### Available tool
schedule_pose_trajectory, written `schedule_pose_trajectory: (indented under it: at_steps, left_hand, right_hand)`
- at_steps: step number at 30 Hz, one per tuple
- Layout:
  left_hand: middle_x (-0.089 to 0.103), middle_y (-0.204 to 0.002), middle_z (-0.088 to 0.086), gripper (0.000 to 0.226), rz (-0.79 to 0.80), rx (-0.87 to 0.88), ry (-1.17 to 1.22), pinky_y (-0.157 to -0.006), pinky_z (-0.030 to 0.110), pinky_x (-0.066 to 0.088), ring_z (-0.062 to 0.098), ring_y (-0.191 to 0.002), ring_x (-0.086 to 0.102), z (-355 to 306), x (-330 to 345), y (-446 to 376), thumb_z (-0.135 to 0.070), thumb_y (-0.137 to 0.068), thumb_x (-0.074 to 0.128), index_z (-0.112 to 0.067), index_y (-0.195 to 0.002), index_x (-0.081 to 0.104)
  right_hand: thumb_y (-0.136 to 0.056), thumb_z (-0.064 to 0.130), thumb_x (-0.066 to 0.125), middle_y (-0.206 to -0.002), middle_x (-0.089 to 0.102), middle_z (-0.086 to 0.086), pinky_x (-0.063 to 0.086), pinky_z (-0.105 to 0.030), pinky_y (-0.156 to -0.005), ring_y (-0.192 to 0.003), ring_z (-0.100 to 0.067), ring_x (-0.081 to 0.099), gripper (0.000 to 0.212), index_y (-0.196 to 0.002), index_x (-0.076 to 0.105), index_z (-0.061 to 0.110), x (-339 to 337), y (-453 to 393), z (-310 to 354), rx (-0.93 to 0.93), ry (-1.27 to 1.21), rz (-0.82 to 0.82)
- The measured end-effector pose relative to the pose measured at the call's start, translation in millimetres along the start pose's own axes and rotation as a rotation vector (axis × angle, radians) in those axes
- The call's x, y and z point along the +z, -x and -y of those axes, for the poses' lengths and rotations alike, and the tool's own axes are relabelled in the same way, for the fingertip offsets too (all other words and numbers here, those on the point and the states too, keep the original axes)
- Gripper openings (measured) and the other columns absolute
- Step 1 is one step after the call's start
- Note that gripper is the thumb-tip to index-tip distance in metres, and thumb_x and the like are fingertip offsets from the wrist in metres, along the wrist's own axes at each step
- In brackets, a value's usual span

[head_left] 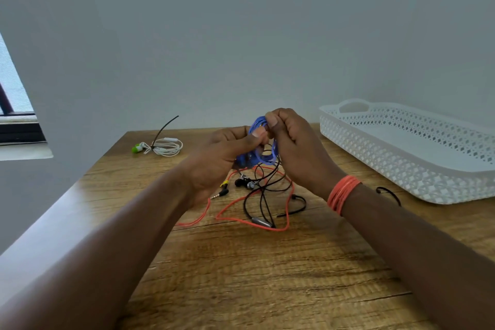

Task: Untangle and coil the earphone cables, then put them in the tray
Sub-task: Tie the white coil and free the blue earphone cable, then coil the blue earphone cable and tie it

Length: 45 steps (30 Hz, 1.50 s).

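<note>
Both hands are raised over the middle of the wooden table [294, 262], pinching a coil of blue earphone cable [263, 159]. My left hand [222, 158] grips the coil's left side with its thumb on top. My right hand [292, 147] holds the top and right side. Under them a red cable [235, 218] and a black cable [261, 207] lie tangled on the table, the black one reaching up into the blue loops. A white earphone set [164, 147] with green buds lies coiled and tied at the back left. The white perforated tray [401, 166] stands at the right, with nothing visible inside.
A black tie [388, 193] lies on the table near the tray's front edge. The grey wall rises right behind the table. The table's left edge runs diagonally from near left to far middle. A window corner shows at far left.
</note>
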<state>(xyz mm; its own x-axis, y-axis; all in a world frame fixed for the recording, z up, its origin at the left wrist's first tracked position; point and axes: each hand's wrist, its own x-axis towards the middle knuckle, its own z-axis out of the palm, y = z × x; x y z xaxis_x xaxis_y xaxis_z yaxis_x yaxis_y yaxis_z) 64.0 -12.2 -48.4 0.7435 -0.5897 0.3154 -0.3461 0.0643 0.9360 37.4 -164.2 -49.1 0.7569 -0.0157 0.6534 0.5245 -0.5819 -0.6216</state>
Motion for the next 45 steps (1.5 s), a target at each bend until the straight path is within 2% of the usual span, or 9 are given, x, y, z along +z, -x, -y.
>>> schedule_pose_trajectory:
  at_steps: [4,10,13,19,23,26,32,41,45]
  left_hand:
    - [0.063,-0.076,-0.003,0.023,0.015,0.041,0.184,-0.064,0.018,0.044,0.007,-0.067,0.056,-2.6,-0.5,-1.0,-0.032,-0.087,0.051,-0.012,-0.083,0.063]
    - [0.041,-0.052,-0.008,0.024,0.114,-0.042,0.367,-0.059,0.021,0.029,0.006,-0.054,0.032,-8.0,-2.8,2.1,-0.031,-0.092,0.049,-0.013,-0.084,0.062]
    - [0.048,-0.054,-0.006,0.034,0.166,-0.118,0.385,-0.064,0.026,0.031,0.012,-0.061,0.029,-13.3,-3.7,5.8,-0.036,-0.095,0.036,-0.009,-0.088,0.055]
    - [0.050,-0.069,0.000,0.029,0.210,-0.235,0.378,-0.073,0.037,0.049,0.014,-0.066,0.050,-11.3,-9.7,7.0,-0.033,-0.096,0.042,-0.017,-0.080,0.062]
    - [0.044,-0.067,0.000,0.026,0.200,-0.255,0.339,-0.054,0.030,0.052,0.014,-0.056,0.046,-13.0,-8.2,6.9,-0.034,-0.097,0.041,-0.017,-0.081,0.051]
    - [0.038,-0.063,0.001,0.030,0.137,-0.234,0.213,-0.044,0.027,0.044,0.014,-0.047,0.038,-4.7,-4.2,7.0,-0.033,-0.100,0.037,-0.015,-0.079,0.048]
    - [0.038,-0.054,-0.002,0.037,0.087,-0.092,-0.062,-0.040,0.023,0.043,0.010,-0.042,0.037,-1.4,18.8,3.3,-0.035,-0.101,0.036,-0.010,-0.075,0.046]
    - [0.039,-0.057,-0.003,0.037,0.094,-0.013,-0.142,-0.039,0.021,0.041,0.012,-0.047,0.035,0.7,39.5,5.1,-0.026,-0.104,0.033,-0.010,-0.074,0.046]
    - [0.040,-0.056,-0.006,0.037,0.123,-0.021,-0.181,-0.042,0.022,0.042,0.013,-0.048,0.036,1.8,39.9,7.0,-0.028,-0.105,0.032,-0.011,-0.076,0.047]
  right_hand:
    - [-0.105,0.022,0.037,-0.091,0.052,-0.004,0.036,-0.010,-0.068,-0.076,-0.007,0.049,0.022,-0.090,0.052,0.015,-0.1,-1.8,4.6,0.003,-0.039,-0.026]
    - [-0.105,0.021,0.036,-0.091,0.053,-0.008,0.040,-0.018,-0.072,-0.078,-0.011,0.051,0.023,-0.090,0.053,0.014,-0.5,-0.6,2.9,-0.051,-0.053,-0.009]
    - [-0.105,0.023,0.035,-0.091,0.056,-0.011,0.043,-0.025,-0.076,-0.080,-0.016,0.054,0.024,-0.087,0.051,0.021,0.1,0.3,1.0,-0.076,-0.043,0.011]
    - [-0.105,0.025,0.037,-0.085,0.052,0.005,0.040,-0.019,-0.074,-0.075,-0.004,0.050,0.026,-0.081,0.048,0.026,-1.2,-2.0,-0.5,0.037,-0.089,0.018]
    - [-0.104,0.025,0.039,-0.083,0.060,0.000,0.047,-0.037,-0.075,-0.075,-0.020,0.056,0.029,-0.081,0.055,0.022,-7.2,-1.6,0.6,0.107,-0.080,0.068]
    - [-0.101,0.024,0.048,-0.088,0.067,-0.023,0.054,-0.050,-0.076,-0.080,-0.040,0.061,0.033,-0.090,0.063,-0.003,-22.5,-0.6,2.6,0.208,0.075,0.173]
    - [-0.087,0.024,0.070,-0.099,0.067,0.005,0.045,-0.015,-0.068,-0.077,-0.006,0.059,0.015,-0.099,0.069,0.016,-78.7,40.3,1.6,0.273,0.299,0.134]
    - [-0.084,0.013,0.071,-0.099,0.064,0.008,0.040,-0.008,-0.063,-0.072,0.000,0.054,0.015,-0.096,0.070,0.021,-136.9,97.9,8.8,0.362,0.637,0.201]
    - [-0.086,0.009,0.068,-0.111,0.059,0.003,0.038,-0.017,-0.078,-0.074,0.007,0.046,0.025,-0.108,0.068,0.020,-132.9,87.9,1.6,0.295,0.756,0.233]
